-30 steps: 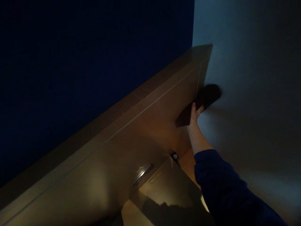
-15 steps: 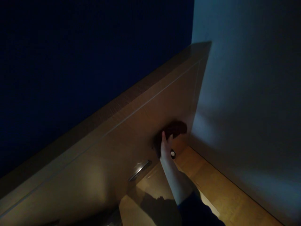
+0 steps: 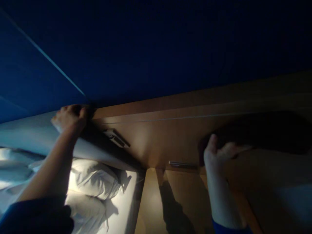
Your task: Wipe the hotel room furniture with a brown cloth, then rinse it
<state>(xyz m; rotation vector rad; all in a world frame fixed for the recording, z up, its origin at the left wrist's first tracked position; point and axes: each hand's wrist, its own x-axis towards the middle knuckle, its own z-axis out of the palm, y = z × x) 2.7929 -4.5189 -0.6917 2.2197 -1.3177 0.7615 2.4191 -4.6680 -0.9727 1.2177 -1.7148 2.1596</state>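
Note:
My right hand [image 3: 220, 152] presses a dark red cloth [image 3: 202, 150] against the wooden panel [image 3: 156, 133], with thumb up and fingers pointing right. Much of the cloth merges with the deep shadow around it. On the left, my left hand [image 3: 70, 118] is at the top edge of a pale padded headboard [image 3: 36, 130], where it meets the wooden ledge [image 3: 151, 104]. Its fingers are curled over, and a dark patch beside the thumb could be shadow or something held; I cannot tell.
A switch or socket plate [image 3: 116, 138] sits on the panel near the headboard. Lower down is a metal strip [image 3: 182, 165] above a wooden surface [image 3: 187, 188]. White pillows [image 3: 95, 178] lie at lower left. A dark blue wall [image 3: 156, 48] rises above the ledge.
The view has swung left, away from the corner by the pale wall. My left hand has come into view at the headboard. My right hand stays at the panel with the cloth.

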